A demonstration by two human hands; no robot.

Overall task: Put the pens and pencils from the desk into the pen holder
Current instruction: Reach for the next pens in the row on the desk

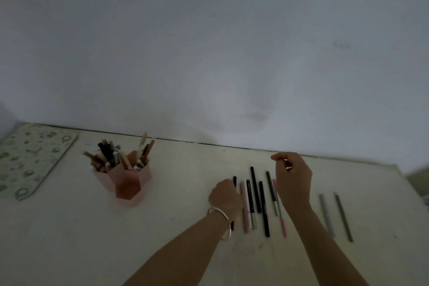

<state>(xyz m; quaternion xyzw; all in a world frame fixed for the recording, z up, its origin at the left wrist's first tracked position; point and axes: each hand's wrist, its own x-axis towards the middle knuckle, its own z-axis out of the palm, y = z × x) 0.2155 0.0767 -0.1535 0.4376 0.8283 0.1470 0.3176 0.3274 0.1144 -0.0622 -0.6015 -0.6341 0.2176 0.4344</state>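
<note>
Pink pen holder [130, 179] stands on the table [176, 227], left of centre, its hexagonal compartments already crowded with pens leaning outward; the front compartment looks empty, so room probably remains. A row of loose pens and pencils [256, 202] lies roughly parallel on the table, well apart from the holder, likely laid side by side so each can be picked singly. Two more, a grey pen [326, 215] and a dark pencil [343, 217], lie off to the right. Left hand [225, 195], silver bangle [222, 223] at the wrist, is curled down over the leftmost black pen [234, 181]; grip appears closed on it, though the fingers hide the contact. Right hand [293, 181] hovers above the row, fingers loosely bent; whether it pinches anything, cannot tell. Patterned mat [30, 158] lies at far left. Judgement: most of the task remains.
</note>
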